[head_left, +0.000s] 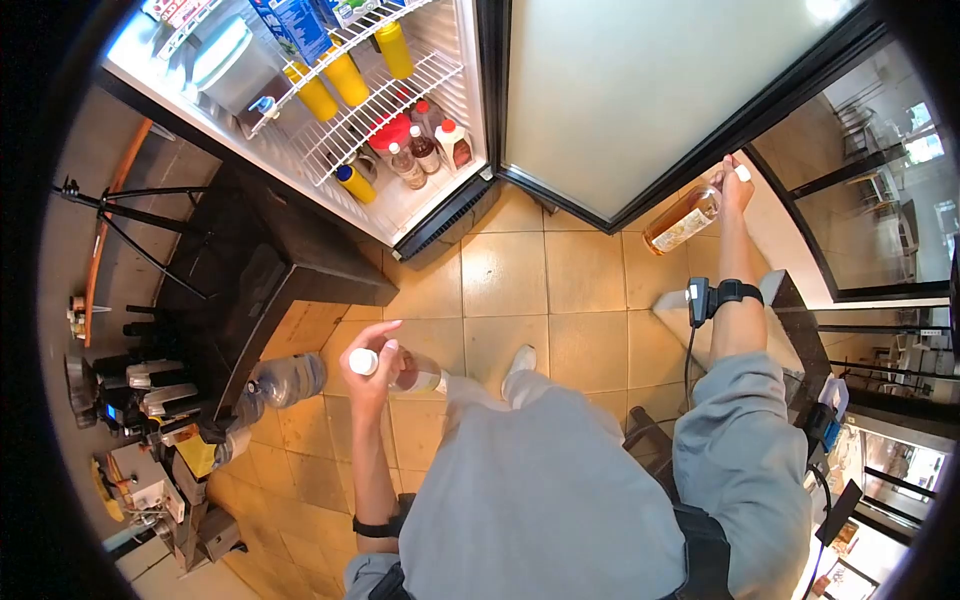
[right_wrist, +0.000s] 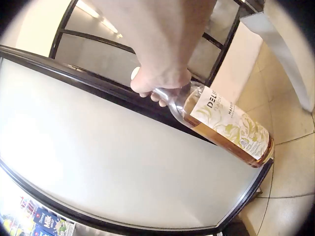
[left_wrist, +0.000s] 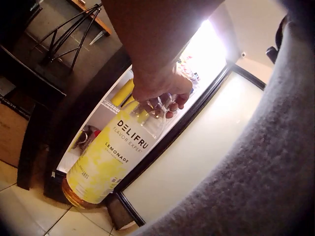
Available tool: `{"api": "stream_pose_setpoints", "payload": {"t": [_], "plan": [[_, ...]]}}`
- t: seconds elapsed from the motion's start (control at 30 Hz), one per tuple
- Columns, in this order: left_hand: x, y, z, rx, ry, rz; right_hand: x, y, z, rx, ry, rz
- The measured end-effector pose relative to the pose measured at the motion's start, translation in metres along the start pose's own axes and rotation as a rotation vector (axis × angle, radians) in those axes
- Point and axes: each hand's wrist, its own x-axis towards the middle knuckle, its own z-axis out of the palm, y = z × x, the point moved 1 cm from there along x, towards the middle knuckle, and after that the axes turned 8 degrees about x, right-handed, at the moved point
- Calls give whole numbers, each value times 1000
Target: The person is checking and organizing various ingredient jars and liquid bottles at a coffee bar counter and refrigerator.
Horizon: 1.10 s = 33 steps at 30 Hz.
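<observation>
My left hand [head_left: 368, 382] grips a clear syrup bottle [left_wrist: 109, 155] by its neck, below a white cap. Its yellow-and-white label reads Delifru Lemonade, and a little amber liquid shows at the bottom. Out to the right, my right hand [head_left: 736, 190] holds a second Delifru syrup bottle [right_wrist: 229, 127] by the neck, with its white cap above the fingers. That bottle hangs tilted, holding more amber liquid behind a white label with a leafy pattern. The right fingers are right by the edge of the open fridge door [head_left: 640, 90].
The fridge [head_left: 440, 215] stands open ahead, with yellow bottles [head_left: 345, 78] on a wire shelf [head_left: 400, 100] and several capped bottles [head_left: 407, 165] on its floor. A dark cabinet [head_left: 290, 240] and large water bottles [head_left: 290, 380] are at the left. A stone-topped counter edge [head_left: 785, 300] is at the right.
</observation>
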Motion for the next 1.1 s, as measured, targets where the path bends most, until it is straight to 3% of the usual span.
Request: {"api": "stream_pose_setpoints", "payload": {"t": [0.27,0.47,0.97,1.07,1.1], "plan": [[-8,-7,-2,-33,43,1,25,7,5,-23,8,-47],[-12,1,1,95,24,-82,48,20,5,-7,27,-69],[-23,-10,0,215,8,-171,41,14,14,-53,118,-95],[-22,-12,0,75,7,-214,34,12,15,-101,127,-90],[-21,-17,-1,93,1,-160,31,13,13,-120,134,-76]]}}
